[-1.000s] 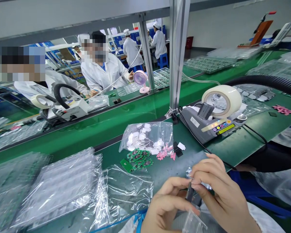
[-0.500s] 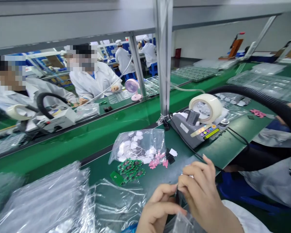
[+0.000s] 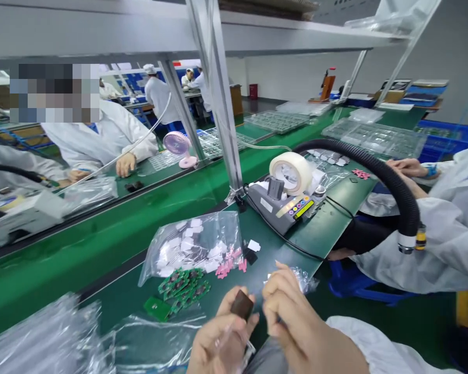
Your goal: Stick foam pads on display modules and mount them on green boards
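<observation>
My left hand point(image 3: 214, 337) is closed, pinching a small dark square piece point(image 3: 242, 305) between thumb and fingers. Something clear and blurred shows by that thumb, too smeared to name. Close on its right, my right hand point(image 3: 296, 322) has its fingers curled in; what they hold, if anything, is hidden. Beyond the hands lie a pile of green circuit boards point(image 3: 183, 288), pink pieces point(image 3: 230, 264) and a clear bag point(image 3: 195, 239) of white pieces. A crinkled clear plastic packet point(image 3: 302, 278) lies just behind my right hand.
A grey tape dispenser point(image 3: 273, 208) with a tape roll point(image 3: 292, 172) stands ahead, under a black flexible hose point(image 3: 374, 169). Clear plastic packs point(image 3: 42, 337) fill the near left. A co-worker's sleeve point(image 3: 432, 223) is on the right; another person sits across the green divider point(image 3: 113, 223).
The view has swung right. My hands have moved apart slightly, and the dark square piece now shows clearly in my left hand. The plastic packet behind my right hand has come into sight.
</observation>
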### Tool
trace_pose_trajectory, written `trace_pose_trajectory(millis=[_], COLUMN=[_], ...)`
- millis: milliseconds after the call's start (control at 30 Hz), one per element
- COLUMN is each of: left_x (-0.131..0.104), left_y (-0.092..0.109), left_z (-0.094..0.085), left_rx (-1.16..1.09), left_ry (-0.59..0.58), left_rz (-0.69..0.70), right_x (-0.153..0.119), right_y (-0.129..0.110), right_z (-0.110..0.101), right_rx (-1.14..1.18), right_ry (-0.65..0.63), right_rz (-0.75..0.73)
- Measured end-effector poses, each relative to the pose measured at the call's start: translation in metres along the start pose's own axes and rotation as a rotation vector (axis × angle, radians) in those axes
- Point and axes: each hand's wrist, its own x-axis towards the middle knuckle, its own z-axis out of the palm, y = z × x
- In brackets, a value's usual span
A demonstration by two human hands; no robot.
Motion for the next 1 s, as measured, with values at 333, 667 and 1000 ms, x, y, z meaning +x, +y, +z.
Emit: trace_pose_trajectory(millis=[333,667,1000], left_x=[-0.005,-0.003,-0.006], left_y=[0.009,0.005,0.004], left_z=[0.02,0.021,0.024], left_rx=[-0.002,0.099,-0.007], left_ry=[-0.232,-0.278,-0.169], left_rz=[0.059,0.212,0.114], right_x=[-0.008,0.011,0.007], right_y=[0.026,0.004,0.008], right_z=[-0.004,0.007,0.016], right_rx=[0.12,-0.186,-0.233], right_ry=[0.046,0.169,0.188], right_rz=[-0.035,-0.278,-0.278])
